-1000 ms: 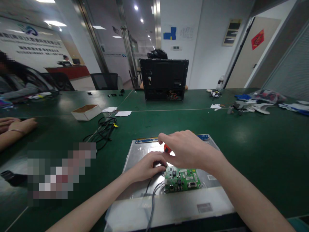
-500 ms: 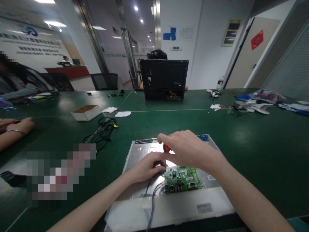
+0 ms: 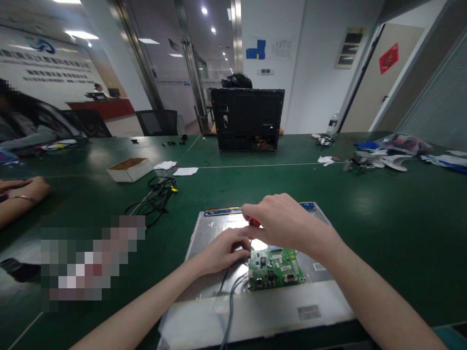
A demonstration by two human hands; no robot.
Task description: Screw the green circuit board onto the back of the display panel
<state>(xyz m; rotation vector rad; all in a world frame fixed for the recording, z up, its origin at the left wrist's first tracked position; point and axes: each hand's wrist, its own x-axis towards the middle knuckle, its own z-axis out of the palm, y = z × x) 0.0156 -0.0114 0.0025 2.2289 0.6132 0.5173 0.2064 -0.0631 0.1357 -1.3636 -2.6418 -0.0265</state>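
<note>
A silver metal monitor back panel (image 3: 219,228) lies flat on the green table in front of me. A small green circuit board (image 3: 276,267) sits on it near the front. My right hand (image 3: 288,221) grips a screwdriver with a red handle (image 3: 253,222), its shaft pointing down at the board's left corner. My left hand (image 3: 222,250) rests on the panel beside that corner, fingers curled at the screwdriver's tip. Grey cables (image 3: 229,296) run from the board toward me.
A black computer case (image 3: 248,119) stands upright across the table. A small cardboard box (image 3: 129,168), white papers and a coil of black cable (image 3: 156,194) lie at the left. Another person's hands (image 3: 22,192) rest at the far left. Clutter lies at the right.
My right hand with the screwdriver has shifted slightly right and turned a little. The left hand stays at the board's corner. The other person's hands drew slightly left.
</note>
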